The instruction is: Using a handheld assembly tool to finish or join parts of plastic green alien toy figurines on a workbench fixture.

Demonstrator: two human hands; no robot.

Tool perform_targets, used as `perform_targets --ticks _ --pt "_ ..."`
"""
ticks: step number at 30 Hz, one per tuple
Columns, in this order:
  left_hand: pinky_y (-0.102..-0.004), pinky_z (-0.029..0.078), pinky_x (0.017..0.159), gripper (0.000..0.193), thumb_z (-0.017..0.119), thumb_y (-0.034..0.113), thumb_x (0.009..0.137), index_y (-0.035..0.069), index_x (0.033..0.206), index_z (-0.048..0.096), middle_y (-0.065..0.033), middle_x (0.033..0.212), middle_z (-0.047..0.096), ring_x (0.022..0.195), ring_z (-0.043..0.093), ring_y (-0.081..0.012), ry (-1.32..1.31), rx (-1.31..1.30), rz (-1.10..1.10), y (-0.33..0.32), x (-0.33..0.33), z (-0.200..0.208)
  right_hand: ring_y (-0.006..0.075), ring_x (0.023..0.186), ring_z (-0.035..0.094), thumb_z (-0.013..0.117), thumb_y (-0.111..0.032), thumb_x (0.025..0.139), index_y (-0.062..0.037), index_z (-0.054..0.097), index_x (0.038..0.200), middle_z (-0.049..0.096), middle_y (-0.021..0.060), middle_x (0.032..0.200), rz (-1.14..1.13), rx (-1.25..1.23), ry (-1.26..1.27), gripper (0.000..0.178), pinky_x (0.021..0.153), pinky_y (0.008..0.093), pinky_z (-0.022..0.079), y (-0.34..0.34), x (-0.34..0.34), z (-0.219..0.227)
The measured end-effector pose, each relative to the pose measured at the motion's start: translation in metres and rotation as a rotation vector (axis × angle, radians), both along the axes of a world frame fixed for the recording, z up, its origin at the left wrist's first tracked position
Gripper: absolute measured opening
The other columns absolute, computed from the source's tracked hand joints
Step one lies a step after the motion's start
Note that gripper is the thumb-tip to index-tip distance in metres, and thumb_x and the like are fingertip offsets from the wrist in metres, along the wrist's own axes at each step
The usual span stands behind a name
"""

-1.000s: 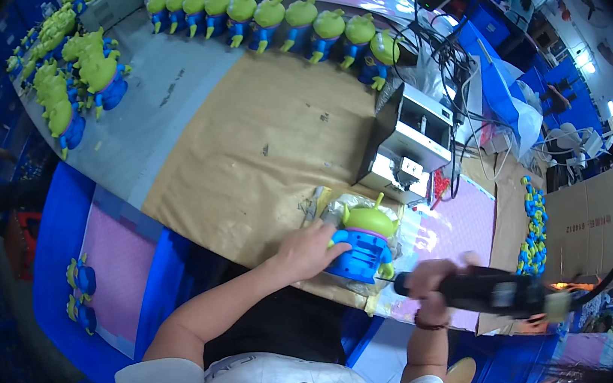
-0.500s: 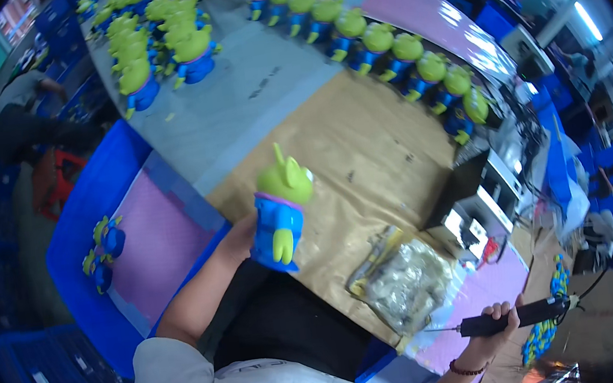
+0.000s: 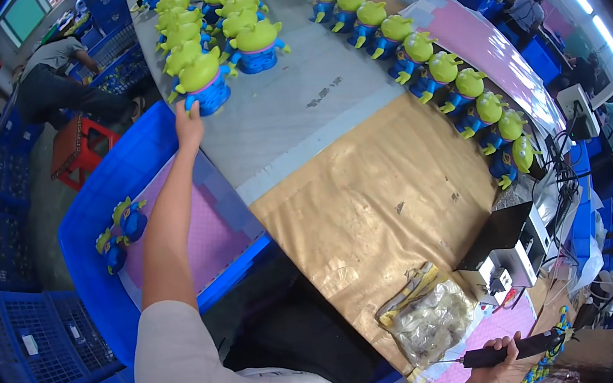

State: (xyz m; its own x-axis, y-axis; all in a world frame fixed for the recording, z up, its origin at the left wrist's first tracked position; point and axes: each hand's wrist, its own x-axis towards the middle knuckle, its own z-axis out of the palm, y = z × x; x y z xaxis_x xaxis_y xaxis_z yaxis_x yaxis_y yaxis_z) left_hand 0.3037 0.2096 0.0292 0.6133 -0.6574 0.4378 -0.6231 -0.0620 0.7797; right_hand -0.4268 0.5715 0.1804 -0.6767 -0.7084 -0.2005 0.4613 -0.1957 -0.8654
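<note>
My left hand (image 3: pixel 189 125) reaches far forward to the near end of the left rows. Its fingers grip the lower side of a toy figure (image 3: pixel 211 96) with a light-green head and blue body, upright on the grey tabletop. Similar figures (image 3: pixel 257 46) stand close beside and behind it. Down at the right edge of the table, my right hand (image 3: pixel 496 366) is closed around a black electric screwdriver (image 3: pixel 488 356), its thin bit pointing left. Next to that bit lies a clear plastic bag (image 3: pixel 435 324) whose contents I cannot make out.
A blue tub (image 3: pixel 84 232) with a pink sheet and a couple of figures (image 3: pixel 128 219) stands at the left. Another row of figures (image 3: pixel 444 70) lines the right side. A black-and-white device (image 3: pixel 503 260) with cables sits nearby. A person (image 3: pixel 55 76) bends beside a red stool (image 3: pixel 79 149).
My left hand has carried the toy figure from over the brown sheet forward and left to the rows. My right hand still holds the electric screwdriver. The view has shifted.
</note>
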Motion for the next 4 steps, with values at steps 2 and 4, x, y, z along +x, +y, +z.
perform_targets --ticks 2,4 --pt "-0.0441 0.045 0.086 0.037 0.061 0.034 0.092 0.006 0.114 0.052 -0.0225 0.108 0.061 0.103 0.059 -0.0378 -0.037 0.144 0.011 -0.0140 -0.0001 0.0004 0.0112 0.069 0.050 0.062 -0.011 0.090 -0.0080 0.048 0.128 0.050 0.0011 0.081 0.000 0.010 -0.012 0.040 0.068 0.0233 0.051 0.0001 0.0018 0.0020" --pt "-0.0468 0.041 0.094 0.044 0.063 0.038 0.090 0.008 0.119 0.050 -0.0244 0.116 0.059 0.112 0.055 -0.0391 -0.139 0.212 0.036 -0.0148 -0.0019 -0.0011 0.0112 0.069 0.050 0.062 -0.011 0.090 -0.0085 0.048 0.127 0.050 0.0011 0.081 0.001 0.023 -0.014 0.040 0.068 0.0234 0.051 -0.0002 0.0057 0.0055"
